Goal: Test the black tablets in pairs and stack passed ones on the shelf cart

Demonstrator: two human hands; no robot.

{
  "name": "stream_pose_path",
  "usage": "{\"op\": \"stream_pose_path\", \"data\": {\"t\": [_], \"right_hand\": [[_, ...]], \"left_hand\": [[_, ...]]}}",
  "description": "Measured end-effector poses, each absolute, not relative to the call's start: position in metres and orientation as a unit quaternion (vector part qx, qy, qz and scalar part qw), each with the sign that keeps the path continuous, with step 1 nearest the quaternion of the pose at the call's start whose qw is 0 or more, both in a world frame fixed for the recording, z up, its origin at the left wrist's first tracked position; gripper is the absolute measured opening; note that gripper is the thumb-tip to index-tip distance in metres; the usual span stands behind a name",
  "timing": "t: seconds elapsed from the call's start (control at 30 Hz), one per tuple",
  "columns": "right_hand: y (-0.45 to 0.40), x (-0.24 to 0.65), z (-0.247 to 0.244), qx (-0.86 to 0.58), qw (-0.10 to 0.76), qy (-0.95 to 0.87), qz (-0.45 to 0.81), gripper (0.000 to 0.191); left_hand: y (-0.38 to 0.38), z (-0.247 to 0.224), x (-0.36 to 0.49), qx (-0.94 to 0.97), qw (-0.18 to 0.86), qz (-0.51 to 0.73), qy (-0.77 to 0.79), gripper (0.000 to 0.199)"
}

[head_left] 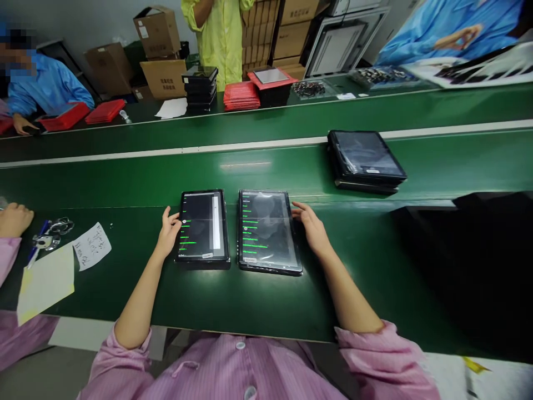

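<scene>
Two tablets lie side by side on the green table, screens up, with green text lines on dark displays. My left hand (pixel 169 232) is at the left edge of the left tablet (pixel 202 228), fingers apart, fingertips touching its edge. By the upper right edge of the right tablet (pixel 270 230) is my right hand (pixel 308 223), its fingers spread and touching or very near that edge. Neither hand grips anything. A narrow gap separates the tablets, and a white vertical panel shows on the left one's screen.
A stack of tablets (pixel 368 155) lies at the back right, and a black bin (pixel 470 266) stands at the right. Papers (pixel 46 282) and a handwritten note (pixel 92 246) are at the left, near another person's hand (pixel 15 219). Red trays (pixel 241 96) stand across the line.
</scene>
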State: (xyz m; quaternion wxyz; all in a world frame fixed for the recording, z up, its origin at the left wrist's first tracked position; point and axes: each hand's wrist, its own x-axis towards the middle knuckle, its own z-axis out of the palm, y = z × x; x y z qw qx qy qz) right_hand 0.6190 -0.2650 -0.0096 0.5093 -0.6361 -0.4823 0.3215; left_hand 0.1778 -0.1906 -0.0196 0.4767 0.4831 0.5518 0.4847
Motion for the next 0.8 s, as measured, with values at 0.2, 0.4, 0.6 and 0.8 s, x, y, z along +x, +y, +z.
{"op": "stream_pose_path", "data": {"t": [0.2,0.4,0.6,0.8], "right_hand": [[-0.268,0.608,-0.005,-0.595,0.494,-0.526,0.354,0.068],[-0.28,0.589,0.01,-0.585,0.343,-0.72,0.147,0.057],[-0.293,0.568,0.018,-0.531,0.234,-0.811,0.074,0.046],[-0.292,0.574,0.014,-0.528,0.251,-0.81,0.046,0.044]], "left_hand": [[-0.189,-0.025,0.176,0.5,0.459,0.488,0.549,0.062],[-0.187,-0.028,0.173,0.494,0.478,0.493,0.533,0.062],[-0.192,-0.022,0.176,0.534,0.454,0.476,0.531,0.07],[-0.197,-0.011,0.186,0.505,0.456,0.502,0.534,0.073]]}}
